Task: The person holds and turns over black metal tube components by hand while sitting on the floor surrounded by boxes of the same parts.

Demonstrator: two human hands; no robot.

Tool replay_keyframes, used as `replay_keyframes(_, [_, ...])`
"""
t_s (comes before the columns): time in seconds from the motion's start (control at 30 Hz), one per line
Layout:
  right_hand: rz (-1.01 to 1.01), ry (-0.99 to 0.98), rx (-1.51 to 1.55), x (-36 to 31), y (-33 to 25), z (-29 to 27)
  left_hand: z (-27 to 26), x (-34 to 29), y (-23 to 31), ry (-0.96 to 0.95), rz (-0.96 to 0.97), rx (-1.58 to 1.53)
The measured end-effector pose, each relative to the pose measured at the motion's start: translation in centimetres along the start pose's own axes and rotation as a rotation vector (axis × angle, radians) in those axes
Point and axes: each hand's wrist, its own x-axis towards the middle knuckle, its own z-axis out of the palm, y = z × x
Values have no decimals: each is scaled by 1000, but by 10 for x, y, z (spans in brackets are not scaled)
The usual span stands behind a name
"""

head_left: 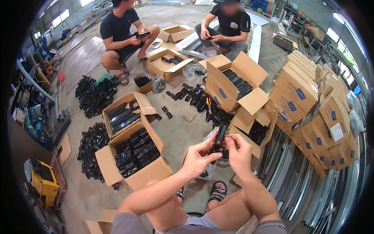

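Observation:
In front of my knees, my left hand (199,155) grips a short black part (220,134), a glossy piece of plastic or metal, between thumb and fingers. It is held tilted upward. Close at its right side, my right hand (239,153) is closed in a pinch; what its fingertips hold, if anything, is too small to make out. Below my hands is a clear plastic bag (209,171) with dark pieces, partly hidden. Beyond them lies a heap of similar black parts (218,115) on the floor, with an orange-handled tool (209,102) standing among them.
At left, open cartons (107,165) hold rows of black parts, beside loose piles (93,146). An open carton (233,126) stands close by my right hand. Stacked closed cartons (296,87) and long metal profiles (296,175) line the right. Two people (120,35) sit opposite, handling parts.

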Motion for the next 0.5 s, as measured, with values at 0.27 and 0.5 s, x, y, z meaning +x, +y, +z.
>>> replay_keyframes(0.27, [25, -58, 45, 1, 0, 1, -4, 0, -1, -4, -53, -94])
replay_keyframes(0.5, [32, -34, 120, -2, 4, 0, -2, 0, -2, 4, -78, -100])
